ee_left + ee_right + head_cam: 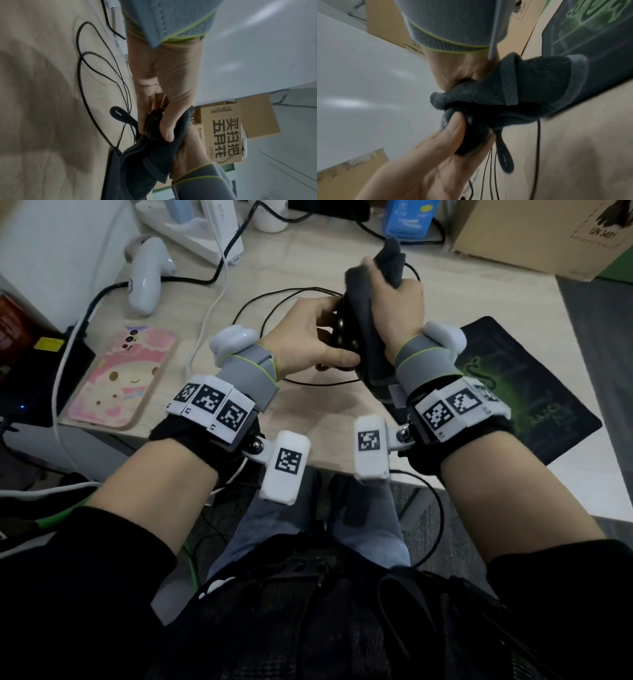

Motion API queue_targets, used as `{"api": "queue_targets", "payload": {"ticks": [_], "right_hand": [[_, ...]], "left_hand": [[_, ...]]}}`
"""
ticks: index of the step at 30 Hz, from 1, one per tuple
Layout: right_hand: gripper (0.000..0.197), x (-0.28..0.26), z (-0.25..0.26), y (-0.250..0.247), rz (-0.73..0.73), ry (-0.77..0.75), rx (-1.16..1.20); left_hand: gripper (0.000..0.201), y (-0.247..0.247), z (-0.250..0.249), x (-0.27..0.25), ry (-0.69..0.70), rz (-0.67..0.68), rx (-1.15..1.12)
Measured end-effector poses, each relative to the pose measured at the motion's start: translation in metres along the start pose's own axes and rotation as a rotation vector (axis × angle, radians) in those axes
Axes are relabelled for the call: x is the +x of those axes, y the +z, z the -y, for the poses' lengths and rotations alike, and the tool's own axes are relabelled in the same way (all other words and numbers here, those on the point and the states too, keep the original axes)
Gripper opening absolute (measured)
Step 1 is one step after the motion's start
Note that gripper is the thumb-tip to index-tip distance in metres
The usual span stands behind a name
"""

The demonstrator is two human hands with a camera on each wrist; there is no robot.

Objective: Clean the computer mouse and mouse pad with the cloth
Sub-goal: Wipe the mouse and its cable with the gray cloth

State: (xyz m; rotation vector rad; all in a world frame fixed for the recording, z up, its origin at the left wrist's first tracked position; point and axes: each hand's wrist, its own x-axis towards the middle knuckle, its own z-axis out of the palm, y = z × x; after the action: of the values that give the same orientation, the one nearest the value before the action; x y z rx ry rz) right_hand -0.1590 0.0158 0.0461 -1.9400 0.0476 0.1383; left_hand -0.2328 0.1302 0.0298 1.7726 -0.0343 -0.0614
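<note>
My left hand (310, 337) holds the black computer mouse (344, 335) up above the desk, thumb and fingers curled around its body. In the right wrist view the mouse (471, 136) sits between that thumb and fingers. My right hand (394, 302) grips a dark grey cloth (371, 313) and presses it over the mouse; the cloth (513, 89) drapes down with a hanging loop (505, 159). The black mouse pad (534, 392) with a green design lies flat on the desk at the right, under my right wrist. The mouse's cable (274, 299) loops on the desk.
A phone in a pink case (123, 374) lies at the left. A white controller (145, 275), cables and a white box stand at the back left. A cardboard box (548, 231) fills the back right. The desk's front edge (342, 470) runs just behind my wrists.
</note>
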Motion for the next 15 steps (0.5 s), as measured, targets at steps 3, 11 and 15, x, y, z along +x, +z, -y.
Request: {"api": "queue_targets", "payload": {"ticks": [3, 11, 15], "right_hand": [[0.040, 0.004, 0.006, -0.007, -0.014, -0.002, -0.031], [0.076, -0.011, -0.014, 0.011, 0.169, -0.057, 0.092], [0.038, -0.007, -0.016, 0.006, 0.087, -0.129, -0.023]], "left_hand": [[0.052, 0.000, -0.003, -0.002, -0.005, -0.011, -0.017], [0.056, 0.002, 0.005, 0.005, -0.027, -0.102, -0.129], [0.024, -0.003, 0.001, 0.001, -0.129, 0.065, -0.446]]}}
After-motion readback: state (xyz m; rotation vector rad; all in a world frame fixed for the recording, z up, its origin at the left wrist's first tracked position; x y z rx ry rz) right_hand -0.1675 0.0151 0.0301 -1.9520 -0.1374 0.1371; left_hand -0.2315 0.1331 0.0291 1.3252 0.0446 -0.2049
